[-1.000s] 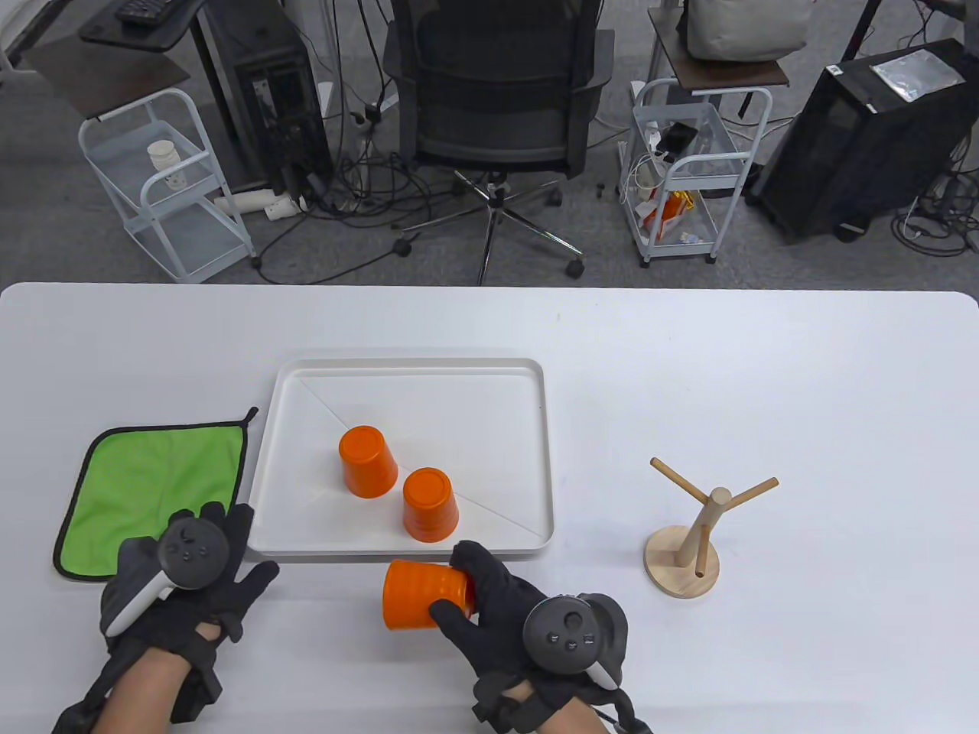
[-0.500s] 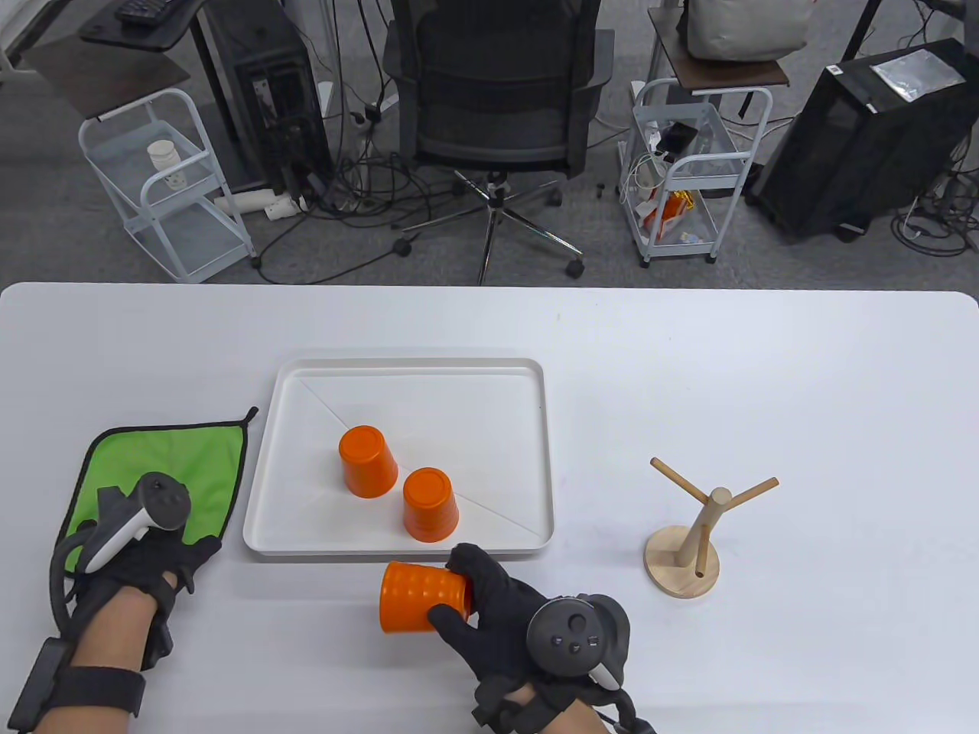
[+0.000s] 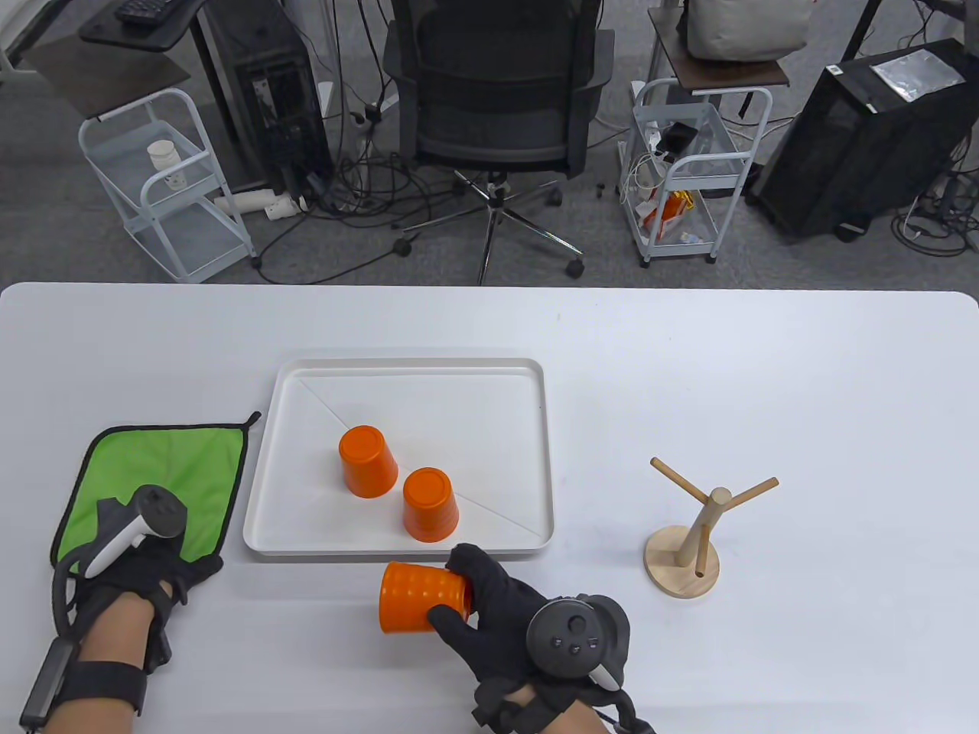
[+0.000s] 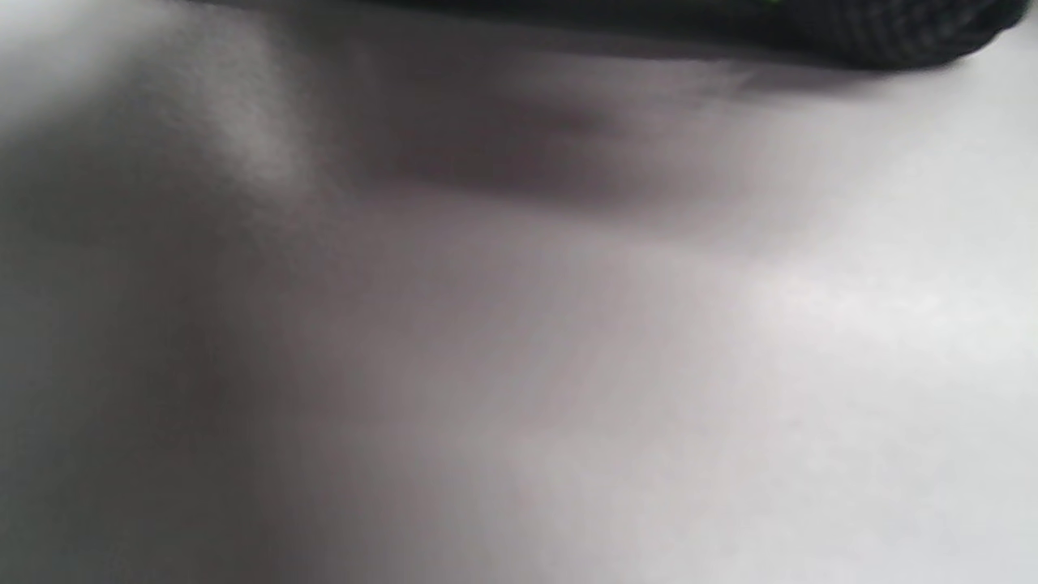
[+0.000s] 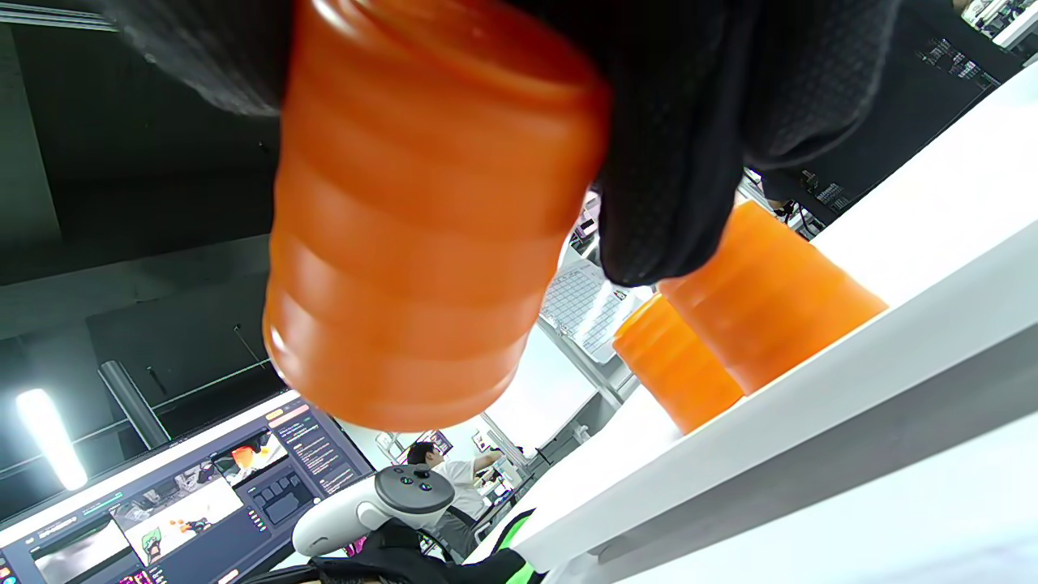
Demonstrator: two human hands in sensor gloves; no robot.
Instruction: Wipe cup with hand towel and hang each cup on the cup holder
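Observation:
My right hand point(image 3: 451, 585) grips an orange cup point(image 3: 417, 596) that lies on its side just in front of the white tray point(image 3: 398, 365); the right wrist view shows this cup point(image 5: 422, 243) close up under my gloved fingers point(image 5: 673, 162). Two more orange cups point(image 3: 367, 462) point(image 3: 430, 505) stand upside down in the tray. The green hand towel point(image 3: 153, 474) lies flat at the left. My left hand point(image 3: 145, 562) sits on the towel's near edge with its fingers hidden under the tracker. The wooden cup holder point(image 3: 700, 527) stands bare at the right.
The tray lies between the towel and the cup holder. Beyond the table's far edge stand an office chair point(image 3: 497, 99) and two white carts point(image 3: 164, 183) point(image 3: 684, 176). The left wrist view shows only blurred table and a strip of black glove point(image 4: 730, 24).
My left hand has moved left from beside the tray onto the towel's near edge and turned on its side. The right hand and its cup have barely moved.

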